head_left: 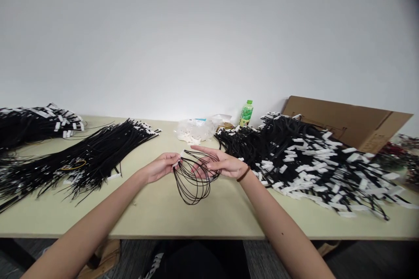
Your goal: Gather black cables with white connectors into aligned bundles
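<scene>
A looped bundle of thin black cables (pixel 193 198) with a white connector end hangs in front of me over the table's middle. My left hand (pixel 163 166) pinches the white end at the bundle's left side. On the right, my right hand (pixel 219 163) has its fingers spread among the loops, the index finger stretched out behind the cables and the thumb in front of them. The loops droop below both hands.
On the pale table (pixel 183 226), black cable piles lie at left (pixel 104 152) and right (pixel 294 157). Behind the hands sit a clear plastic bag (pixel 194 130) of white parts and a green-capped bottle (pixel 246 114). Cardboard (pixel 347 120) leans at back right.
</scene>
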Motion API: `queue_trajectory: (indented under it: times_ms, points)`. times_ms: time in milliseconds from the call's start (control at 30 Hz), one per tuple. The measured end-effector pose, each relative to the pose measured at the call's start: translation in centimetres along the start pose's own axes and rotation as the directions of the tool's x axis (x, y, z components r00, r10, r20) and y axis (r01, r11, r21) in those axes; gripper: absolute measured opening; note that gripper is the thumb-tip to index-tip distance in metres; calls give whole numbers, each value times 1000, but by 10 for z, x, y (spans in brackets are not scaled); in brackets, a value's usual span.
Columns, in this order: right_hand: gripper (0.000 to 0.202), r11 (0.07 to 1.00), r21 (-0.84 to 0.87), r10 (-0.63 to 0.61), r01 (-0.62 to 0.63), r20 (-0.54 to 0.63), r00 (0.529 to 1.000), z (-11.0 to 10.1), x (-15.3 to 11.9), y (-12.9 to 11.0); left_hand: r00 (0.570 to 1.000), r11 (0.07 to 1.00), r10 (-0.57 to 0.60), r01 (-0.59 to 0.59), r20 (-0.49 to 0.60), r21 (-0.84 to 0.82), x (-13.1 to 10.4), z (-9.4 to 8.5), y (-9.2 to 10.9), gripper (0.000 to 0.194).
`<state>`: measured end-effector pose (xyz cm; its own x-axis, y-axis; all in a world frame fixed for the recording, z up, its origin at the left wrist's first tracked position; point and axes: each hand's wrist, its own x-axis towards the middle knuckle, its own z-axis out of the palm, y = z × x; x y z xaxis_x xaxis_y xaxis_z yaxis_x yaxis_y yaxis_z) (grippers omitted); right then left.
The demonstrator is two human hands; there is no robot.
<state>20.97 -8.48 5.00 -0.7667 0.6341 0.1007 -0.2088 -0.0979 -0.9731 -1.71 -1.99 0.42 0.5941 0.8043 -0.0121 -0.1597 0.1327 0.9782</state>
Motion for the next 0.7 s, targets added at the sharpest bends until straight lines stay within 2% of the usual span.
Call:
queue_trajectory:
  times_ms: [67, 133, 200, 267, 367, 467, 567, 700]
  points:
    - [80, 999, -15, -41, 40, -33, 999, -2, 2, 2, 1000, 999, -2, 3, -13, 41, 0, 2, 0, 22]
    - [73, 995, -98, -32, 20, -119, 992, -10, 6, 6, 999, 993, 15, -9, -51, 115, 1, 3, -1, 25]
    - [61, 966, -251, 5, -68, -244, 970, -20, 8, 10, 998, 980, 24, -11, -65, 197, 1, 4, -1, 27]
    - [48, 902, -397, 42, -168, -307, 951, -29, 6, 12, 999, 968, 13, 1, -52, 251, 1, 5, -2, 27]
    - [44, 862, -427, 179, -273, -246, 953, -36, -3, 7, 999, 962, -31, 32, -8, 273, 0, 10, -3, 28]
    - [52, 904, -277, 296, -325, -143, 944, -31, -12, -2, 993, 962, -95, 72, 76, 263, -2, 15, -3, 28]
    - [51, 936, -194, 281, -293, -87, 956, -24, -14, -7, 989, 970, -107, 81, 103, 231, -2, 17, -3, 28]
    - [49, 947, -202, 232, -251, -114, 966, -23, -8, -3, 996, 973, -82, 76, 18, 220, -2, 14, -1, 29]
